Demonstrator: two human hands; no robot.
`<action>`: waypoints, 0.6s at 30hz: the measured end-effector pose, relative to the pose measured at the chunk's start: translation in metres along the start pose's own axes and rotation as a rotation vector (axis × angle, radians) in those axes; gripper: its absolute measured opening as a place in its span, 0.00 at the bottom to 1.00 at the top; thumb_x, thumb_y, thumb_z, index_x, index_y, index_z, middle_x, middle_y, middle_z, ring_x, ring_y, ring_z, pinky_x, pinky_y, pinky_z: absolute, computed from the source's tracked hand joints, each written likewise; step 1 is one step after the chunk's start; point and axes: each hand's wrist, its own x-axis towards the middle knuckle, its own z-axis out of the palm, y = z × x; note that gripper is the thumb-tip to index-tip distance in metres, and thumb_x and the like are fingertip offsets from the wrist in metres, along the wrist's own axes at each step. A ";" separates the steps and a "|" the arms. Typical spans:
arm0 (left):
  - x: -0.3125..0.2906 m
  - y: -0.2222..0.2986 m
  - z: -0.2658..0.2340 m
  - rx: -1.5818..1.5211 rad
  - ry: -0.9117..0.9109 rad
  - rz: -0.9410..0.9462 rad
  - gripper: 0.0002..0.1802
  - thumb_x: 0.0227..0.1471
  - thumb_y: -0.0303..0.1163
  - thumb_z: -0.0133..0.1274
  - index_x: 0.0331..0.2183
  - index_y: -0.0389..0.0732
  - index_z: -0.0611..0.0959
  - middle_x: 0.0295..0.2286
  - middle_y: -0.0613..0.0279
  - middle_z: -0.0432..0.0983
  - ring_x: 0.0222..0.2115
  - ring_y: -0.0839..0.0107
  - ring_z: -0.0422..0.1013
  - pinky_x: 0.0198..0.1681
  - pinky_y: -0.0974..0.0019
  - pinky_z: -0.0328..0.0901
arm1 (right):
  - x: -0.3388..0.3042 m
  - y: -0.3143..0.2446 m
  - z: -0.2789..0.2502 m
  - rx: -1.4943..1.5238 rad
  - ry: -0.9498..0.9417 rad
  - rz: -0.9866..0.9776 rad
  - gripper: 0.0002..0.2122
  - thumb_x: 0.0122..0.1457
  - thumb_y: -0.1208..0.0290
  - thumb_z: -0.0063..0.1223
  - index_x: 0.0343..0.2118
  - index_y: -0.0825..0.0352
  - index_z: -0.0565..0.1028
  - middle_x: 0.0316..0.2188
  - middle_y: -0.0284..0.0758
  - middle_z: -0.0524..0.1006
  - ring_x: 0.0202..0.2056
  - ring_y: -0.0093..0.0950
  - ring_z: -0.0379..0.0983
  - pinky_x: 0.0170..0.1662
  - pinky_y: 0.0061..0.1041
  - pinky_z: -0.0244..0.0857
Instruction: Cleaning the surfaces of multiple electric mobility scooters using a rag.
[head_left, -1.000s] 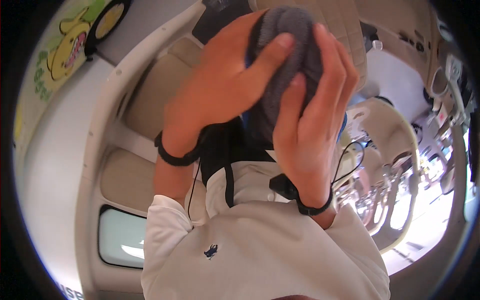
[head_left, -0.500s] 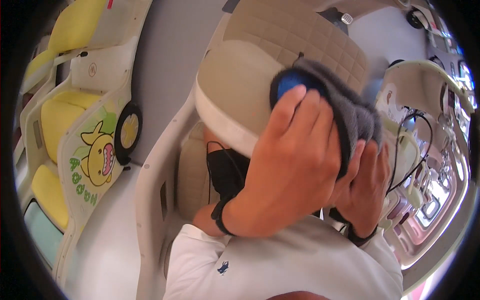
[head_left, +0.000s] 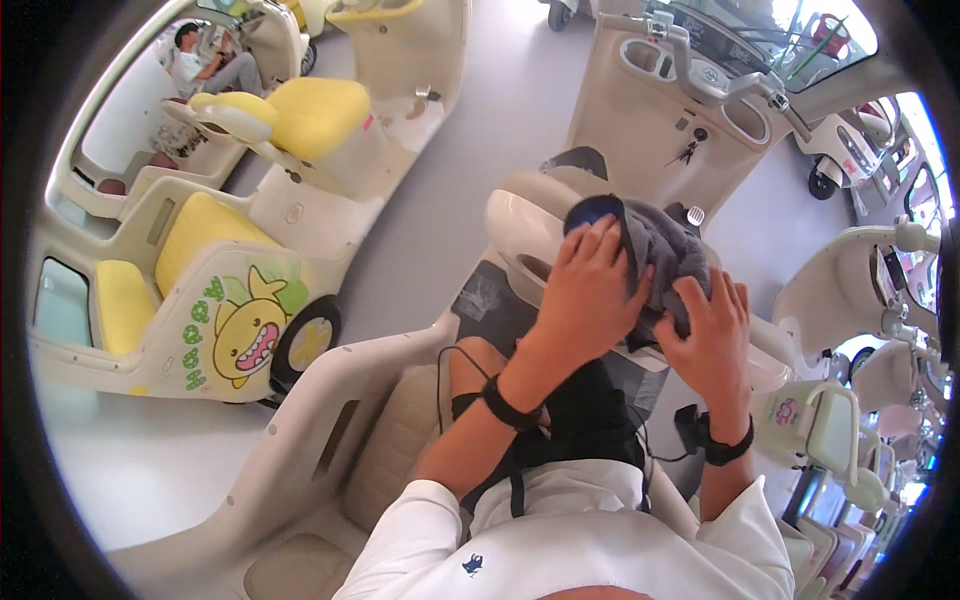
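Observation:
A grey plush cloth (head_left: pixel 668 245) with dark edging is bunched up between my hands, above the cream seat back (head_left: pixel 515 222) in front of me. A blue patch (head_left: pixel 592 209) shows at its left end; whether it is lining or a separate thing inside, I cannot tell. My left hand (head_left: pixel 590 295) grips the cloth from the near left side, fingers bent over its edge near the blue. On the right side, my right hand (head_left: pixel 710 325) has its thumb and fingers curled into the grey folds. Both wrists wear black bands.
I sit inside a cream vehicle with a beige seat (head_left: pixel 385 465). Ahead are its handlebar (head_left: pixel 705 80) and keys (head_left: pixel 690 150) hanging from the front panel. To the left stands a yellow-seated vehicle (head_left: pixel 225 320) with a cartoon; a person (head_left: pixel 200 65) sits beyond. More vehicles (head_left: pixel 850 290) line the right.
The view has tilted up and drawn back, bringing the handlebar and front panel in. My hands and the cloth now appear farther off; my right hand's fingers show more clearly on the folds.

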 end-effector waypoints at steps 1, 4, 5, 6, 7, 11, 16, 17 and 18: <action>-0.007 0.011 0.003 0.015 -0.071 -0.038 0.22 0.53 0.39 0.46 0.37 0.27 0.77 0.47 0.39 0.67 0.50 0.48 0.62 0.56 0.52 0.52 | -0.009 0.009 -0.003 0.008 0.024 0.000 0.12 0.40 0.71 0.53 0.31 0.66 0.71 0.31 0.45 0.69 0.37 0.42 0.67 0.42 0.38 0.59; -0.012 0.049 0.032 0.042 -0.094 0.075 0.24 0.51 0.41 0.48 0.37 0.26 0.78 0.47 0.38 0.66 0.52 0.48 0.59 0.56 0.52 0.51 | -0.038 0.039 -0.015 -0.038 0.132 0.007 0.12 0.41 0.71 0.51 0.31 0.67 0.70 0.31 0.44 0.69 0.36 0.42 0.67 0.42 0.40 0.58; -0.011 0.061 0.044 0.054 -0.105 0.116 0.24 0.51 0.41 0.47 0.37 0.26 0.78 0.47 0.38 0.66 0.53 0.49 0.58 0.56 0.52 0.50 | -0.049 0.049 -0.020 -0.069 0.153 0.051 0.11 0.41 0.71 0.50 0.31 0.67 0.70 0.31 0.45 0.69 0.36 0.43 0.67 0.43 0.40 0.57; -0.010 0.071 0.054 0.063 -0.103 0.124 0.24 0.51 0.41 0.47 0.37 0.26 0.78 0.47 0.38 0.66 0.53 0.49 0.58 0.56 0.52 0.50 | -0.058 0.056 -0.023 -0.096 0.171 0.086 0.11 0.41 0.72 0.50 0.31 0.67 0.70 0.31 0.45 0.69 0.36 0.44 0.66 0.43 0.40 0.57; -0.008 0.081 0.063 0.059 -0.121 0.135 0.24 0.51 0.41 0.47 0.38 0.26 0.78 0.48 0.38 0.65 0.53 0.49 0.57 0.56 0.53 0.49 | -0.066 0.063 -0.023 -0.092 0.180 0.086 0.11 0.41 0.72 0.50 0.31 0.67 0.70 0.31 0.45 0.69 0.36 0.44 0.66 0.43 0.40 0.57; -0.010 0.106 0.094 0.131 -0.076 0.260 0.24 0.51 0.41 0.47 0.38 0.27 0.78 0.47 0.39 0.65 0.54 0.50 0.56 0.56 0.54 0.49 | -0.093 0.091 -0.033 -0.204 0.161 0.294 0.12 0.44 0.72 0.48 0.35 0.66 0.69 0.32 0.46 0.69 0.37 0.46 0.66 0.44 0.40 0.57; -0.013 0.086 0.104 -0.123 0.061 0.249 0.20 0.51 0.38 0.48 0.35 0.29 0.79 0.47 0.43 0.66 0.53 0.52 0.57 0.56 0.53 0.51 | -0.073 0.093 -0.026 -0.038 0.150 0.373 0.15 0.50 0.69 0.45 0.41 0.66 0.67 0.36 0.48 0.71 0.39 0.47 0.68 0.46 0.43 0.59; -0.014 0.075 0.095 -0.080 0.060 0.178 0.19 0.50 0.38 0.48 0.36 0.30 0.79 0.48 0.44 0.66 0.53 0.53 0.58 0.56 0.53 0.51 | -0.062 0.081 -0.023 -0.011 0.120 0.374 0.16 0.51 0.67 0.46 0.42 0.66 0.67 0.37 0.49 0.71 0.39 0.47 0.68 0.46 0.43 0.59; -0.015 0.064 0.085 -0.033 0.056 0.108 0.18 0.50 0.37 0.49 0.37 0.31 0.79 0.48 0.46 0.66 0.53 0.53 0.59 0.56 0.53 0.52 | -0.051 0.073 -0.016 -0.035 0.086 0.306 0.16 0.51 0.66 0.46 0.43 0.66 0.67 0.38 0.49 0.71 0.40 0.47 0.68 0.46 0.44 0.60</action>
